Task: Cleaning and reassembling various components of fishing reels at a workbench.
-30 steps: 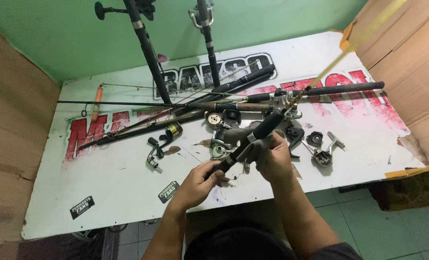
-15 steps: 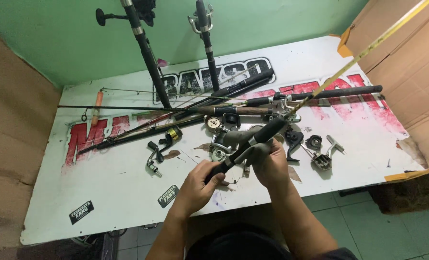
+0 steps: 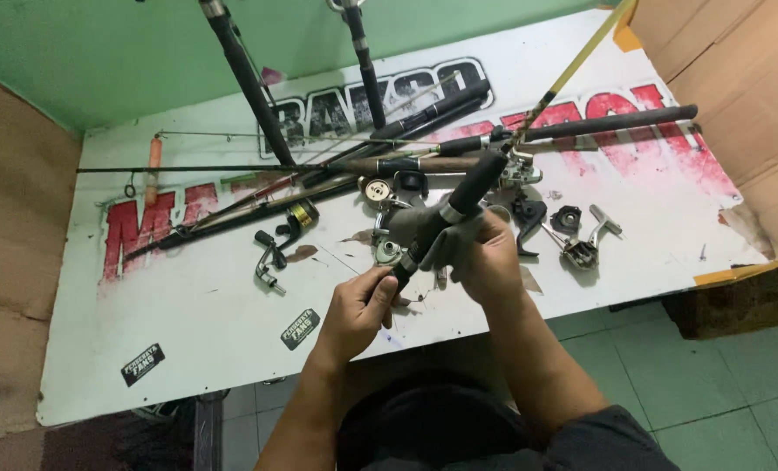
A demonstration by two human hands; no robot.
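From the head camera, two small black rectangular stickers [image 3: 300, 329] lie at seven o'clock on the white red-lettered desk [image 3: 188, 296]. Left hand [image 3: 357, 311] and right hand [image 3: 485, 257] both clamp the black fishing-rod handle [image 3: 446, 214], centre; loose metal reel parts [image 3: 581, 240] sit at three o'clock.

Both hands are sitting at the frame's centre: the left hand [image 3: 358, 310] lower left of the right hand [image 3: 485, 257], a rod handle [image 3: 450, 214] slanting between them. Behind, rods [image 3: 389, 161] are lying across the table [image 3: 188, 349]; reel parts [image 3: 581, 235] are resting right.
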